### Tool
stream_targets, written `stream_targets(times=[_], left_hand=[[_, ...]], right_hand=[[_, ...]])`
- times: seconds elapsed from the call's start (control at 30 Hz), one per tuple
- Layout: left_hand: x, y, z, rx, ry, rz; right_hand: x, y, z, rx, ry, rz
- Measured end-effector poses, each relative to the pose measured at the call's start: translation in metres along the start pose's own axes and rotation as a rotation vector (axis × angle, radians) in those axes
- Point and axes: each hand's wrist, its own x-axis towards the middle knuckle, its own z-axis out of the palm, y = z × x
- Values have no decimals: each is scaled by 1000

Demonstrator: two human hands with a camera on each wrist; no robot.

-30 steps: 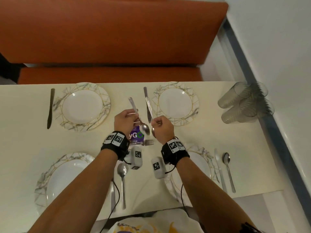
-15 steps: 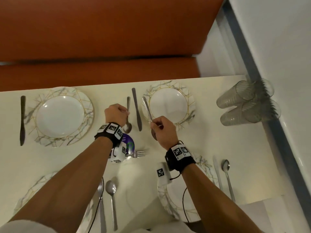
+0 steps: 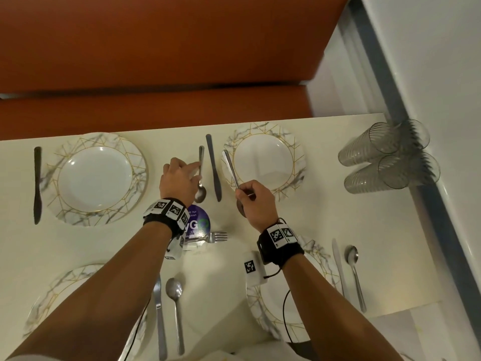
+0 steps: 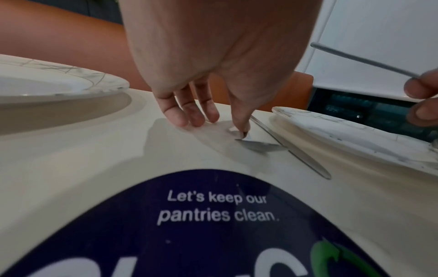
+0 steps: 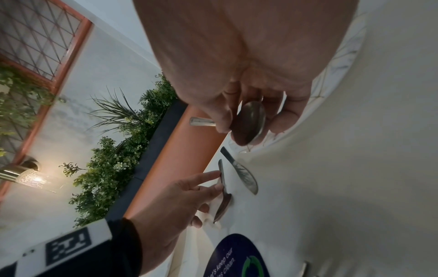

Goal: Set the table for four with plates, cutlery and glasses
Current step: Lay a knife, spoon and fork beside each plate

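- Since a second ago the left hand [image 3: 179, 179] has carried its steel spoon [image 3: 200, 175] forward and laid it flat on the smooth cream surface [image 3: 364, 220], just left of a dark knife [image 3: 214, 168].
- Its fingers are nearly straight, fingertips [image 4: 243, 127] touching the slim handle.
- The right hand [image 3: 256, 200] is curled round a second spoon [image 5: 250, 123], its glossy oval bowl by the palm, held above the marbled, gold-lined plate [image 3: 264, 157].
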Motion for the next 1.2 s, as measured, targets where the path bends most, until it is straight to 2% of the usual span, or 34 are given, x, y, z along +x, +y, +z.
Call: stream_targets(times=[0.7,0.83,0.9,1.0,1.1,1.2], left_hand=[[18,7,5,-69,-53,-97],[15,9,0,-99,25,-85],[16,13,-1,-34,72,-16],[25,21,1,136,-7,85],[30,23,3,245,-95,94],[32,24,5,273,-127,87]], right_hand=[[3,11,-2,-10,29,-42],[3,10,-2,-11,29,-40],[3,11,-3,-7,31,-40],[3,13,-7,-16,34,-32],[4,16,-9,-42,33,-8],[6,19,-14,-54,45,13]])
